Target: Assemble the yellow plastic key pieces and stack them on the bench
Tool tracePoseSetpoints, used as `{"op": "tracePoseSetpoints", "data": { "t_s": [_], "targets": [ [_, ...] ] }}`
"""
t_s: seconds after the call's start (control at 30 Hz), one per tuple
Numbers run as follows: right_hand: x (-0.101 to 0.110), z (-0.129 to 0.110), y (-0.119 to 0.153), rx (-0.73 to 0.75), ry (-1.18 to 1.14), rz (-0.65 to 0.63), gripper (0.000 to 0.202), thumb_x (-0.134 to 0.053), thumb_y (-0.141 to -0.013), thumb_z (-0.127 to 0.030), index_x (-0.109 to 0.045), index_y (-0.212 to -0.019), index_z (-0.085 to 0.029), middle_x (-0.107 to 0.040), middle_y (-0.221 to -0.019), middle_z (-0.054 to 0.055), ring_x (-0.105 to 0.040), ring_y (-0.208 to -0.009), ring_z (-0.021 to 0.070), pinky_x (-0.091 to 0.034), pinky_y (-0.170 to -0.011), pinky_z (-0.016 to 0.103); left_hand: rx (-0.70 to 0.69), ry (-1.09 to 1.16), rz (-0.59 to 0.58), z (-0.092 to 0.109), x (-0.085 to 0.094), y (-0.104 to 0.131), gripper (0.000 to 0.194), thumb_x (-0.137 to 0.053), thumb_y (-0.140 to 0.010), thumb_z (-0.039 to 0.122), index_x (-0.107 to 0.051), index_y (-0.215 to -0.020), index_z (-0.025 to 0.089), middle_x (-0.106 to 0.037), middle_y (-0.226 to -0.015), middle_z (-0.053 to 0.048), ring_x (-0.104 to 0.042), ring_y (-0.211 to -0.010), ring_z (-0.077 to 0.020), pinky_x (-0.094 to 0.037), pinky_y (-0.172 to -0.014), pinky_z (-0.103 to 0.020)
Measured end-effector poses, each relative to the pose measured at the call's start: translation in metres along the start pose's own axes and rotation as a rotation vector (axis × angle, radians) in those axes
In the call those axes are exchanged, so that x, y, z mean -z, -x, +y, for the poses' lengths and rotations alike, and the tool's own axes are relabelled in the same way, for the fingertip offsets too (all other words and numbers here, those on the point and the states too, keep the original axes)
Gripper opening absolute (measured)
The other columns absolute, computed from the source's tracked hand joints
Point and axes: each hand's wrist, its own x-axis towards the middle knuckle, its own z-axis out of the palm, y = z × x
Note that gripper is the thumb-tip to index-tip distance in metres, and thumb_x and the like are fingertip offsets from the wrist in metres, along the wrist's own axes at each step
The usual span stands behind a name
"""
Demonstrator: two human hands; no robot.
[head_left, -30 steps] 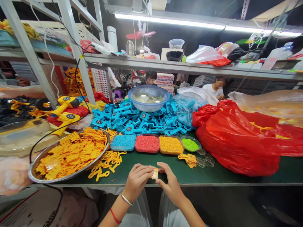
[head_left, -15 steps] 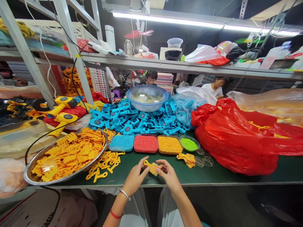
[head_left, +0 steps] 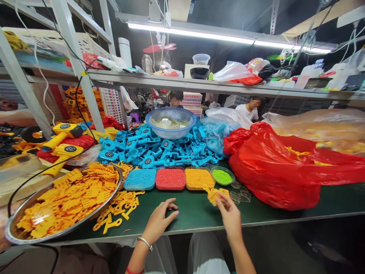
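Left hand: the left hand (head_left: 159, 220) is empty and half open at lower centre, fingers loosely bent above the green tabletop (head_left: 194, 217); resting there, it is well placed to steady without crowding.
Right hand: the right hand (head_left: 229, 215), right of centre, pinches an orange-yellow plastic piece (head_left: 214, 196) between thumb and fingertips; the fingers hide part of the contact.
Piece in hand: just in front of the yellow bead tray (head_left: 199, 188); whether other pieces lie beneath it, I cannot tell.
Grip: a light pinch on the near edge looks right; squeezing the broad faces could flex or smear whatever is fixed there.
Angle: best kept level and low, since a tilted piece could catch on whatever lies under it.
Bead side: the yellow tray and the green bead dish (head_left: 234, 179) are close behind the fingertips; a knock could scatter beads, so small wrist moves suit this better than a sweep.
Right edge: clear plastic pieces (head_left: 245, 196) lie flat just beside, hard to see against the green; fingers and piece should be kept off them.
Release: thumb and fingers should part gently, checking that nothing sticks to the skin.
Left of frame: ring-ended yellow parts (head_left: 125, 208) lie loose beside the steel basin (head_left: 121, 178), well apart from the right hand.
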Motion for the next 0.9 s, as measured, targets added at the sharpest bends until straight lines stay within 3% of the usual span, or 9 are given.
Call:
{"op": "tracePoseSetpoints", "data": {
  "t_s": [0.1,0.2,0.3,0.47,0.6,0.67,0.77,0.83,0.9],
  "targets": [
    [0.030,0.003,-0.027,0.059,0.185,0.143,0.054,-0.058,-0.065,-0.057,-0.062,-0.097,-0.014,-0.067,-0.090,0.011,-0.062,-0.076,0.0207,-0.048,-0.071,0.032,-0.024,-0.121,0.062,0.004,-0.002,0.000,0.031,-0.049,-0.080,0.036,-0.052,-0.109,0.024,-0.061,-0.103,-0.002,-0.053,-0.094,-0.0173,-0.040,-0.085,-0.030],
    [0.040,0.002,-0.041,0.127,0.417,0.171,0.057,-0.050,-0.066,-0.062,-0.065,-0.090,-0.012,-0.065,-0.088,0.012,-0.061,-0.068,0.0200,-0.047,-0.066,0.032,-0.037,-0.248,0.086,0.010,-0.005,0.001,0.019,-0.045,-0.083,0.036,-0.058,-0.088,0.022,-0.059,-0.085,-0.001,-0.052,-0.085,-0.0178,-0.040,-0.076,-0.030],
    [0.038,0.000,-0.044,0.172,0.510,0.178,0.061,-0.046,-0.066,-0.065,-0.066,-0.086,-0.011,-0.061,-0.088,0.013,-0.056,-0.062,0.0189,-0.045,-0.063,0.033,-0.028,-0.382,0.106,0.015,-0.007,0.004,0.026,-0.040,-0.086,0.034,-0.054,-0.070,0.020,-0.054,-0.070,0.000,-0.049,-0.074,-0.0174,-0.037,-0.066,-0.028],
    [0.035,0.000,-0.043,0.308,0.707,0.207,0.057,-0.037,-0.077,-0.058,-0.064,-0.096,-0.012,-0.055,-0.084,0.010,-0.049,-0.059,0.0179,-0.041,-0.062,0.034,-0.025,-0.436,0.132,0.020,-0.008,0.008,0.024,-0.042,-0.086,0.030,-0.054,-0.068,0.019,-0.054,-0.069,0.000,-0.048,-0.073,-0.0168,-0.034,-0.065,-0.027],
    [0.010,-0.012,-0.021,0.507,0.779,0.334,0.044,-0.037,-0.083,-0.044,-0.063,-0.096,-0.011,-0.053,-0.092,0.015,-0.051,-0.085,0.0270,-0.039,-0.076,0.040,0.008,-0.451,0.167,0.021,-0.011,0.012,0.022,-0.044,-0.085,0.029,-0.056,-0.068,0.020,-0.056,-0.070,0.001,-0.049,-0.073,-0.0162,-0.034,-0.066,-0.026],
    [-0.016,-0.019,-0.002,0.642,0.741,0.185,0.032,-0.038,-0.085,-0.035,-0.062,-0.093,-0.015,-0.056,-0.091,0.013,-0.050,-0.090,0.0261,-0.037,-0.082,0.040,0.035,-0.464,0.198,0.022,-0.016,0.014,0.022,-0.045,-0.085,0.030,-0.058,-0.069,0.020,-0.057,-0.069,0.000,-0.051,-0.073,-0.0166,-0.035,-0.065,-0.027],
    [-0.060,-0.021,0.025,0.673,0.653,-0.336,0.020,-0.039,-0.084,-0.025,-0.058,-0.085,-0.021,-0.059,-0.081,0.006,-0.054,-0.079,0.0199,-0.041,-0.075,0.033,0.077,-0.476,0.231,0.022,-0.015,0.018,0.025,-0.042,-0.087,0.032,-0.060,-0.075,0.021,-0.057,-0.062,0.001,-0.052,-0.064,-0.0157,-0.035,-0.060,-0.025],
    [-0.082,-0.017,0.034,0.591,0.653,-0.563,0.016,-0.039,-0.082,-0.022,-0.056,-0.083,-0.021,-0.060,-0.079,0.003,-0.056,-0.074,0.0181,-0.042,-0.068,0.029,0.078,-0.477,0.296,0.018,0.002,0.022,0.027,-0.038,-0.089,0.032,-0.061,-0.080,0.021,-0.058,-0.062,0.001,-0.054,-0.063,-0.0152,-0.036,-0.059,-0.025],
    [-0.092,-0.012,0.035,0.513,0.679,-0.647,0.013,-0.041,-0.081,-0.023,-0.053,-0.081,-0.021,-0.059,-0.076,0.002,-0.056,-0.071,0.0175,-0.042,-0.064,0.028,0.079,-0.507,0.469,0.011,0.037,0.027,0.029,-0.035,-0.090,0.033,-0.061,-0.085,0.021,-0.063,-0.074,-0.002,-0.057,-0.073,-0.0167,-0.040,-0.068,-0.027]
  ]
}}
